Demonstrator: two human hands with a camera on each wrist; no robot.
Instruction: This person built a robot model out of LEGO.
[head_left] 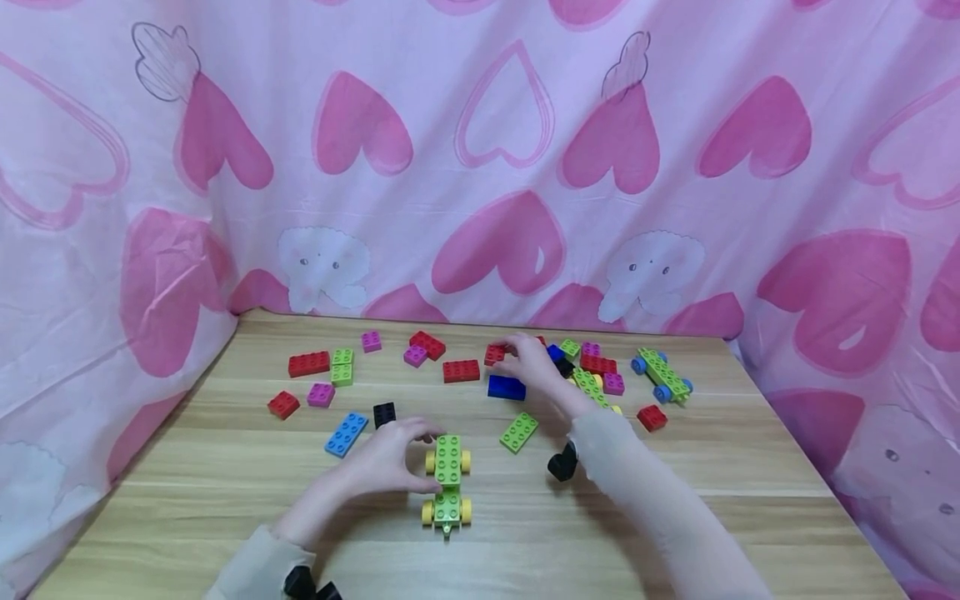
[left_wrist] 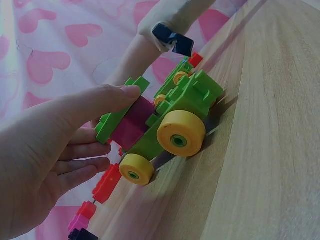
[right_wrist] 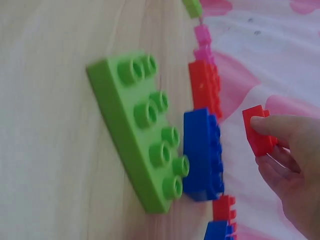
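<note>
I see left hand [head_left: 386, 467] gripping green wheeled car [head_left: 447, 482], long axis toward tabletop far edge; right hand [head_left: 534, 367] pinches red brick [right_wrist: 258, 131] beyond, far-right.

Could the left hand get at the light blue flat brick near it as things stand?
Probably yes. The left hand holds the green wheeled car, but the light blue flat brick lies just beside it on bare table, with nothing between; only the black brick sits close by.
</note>
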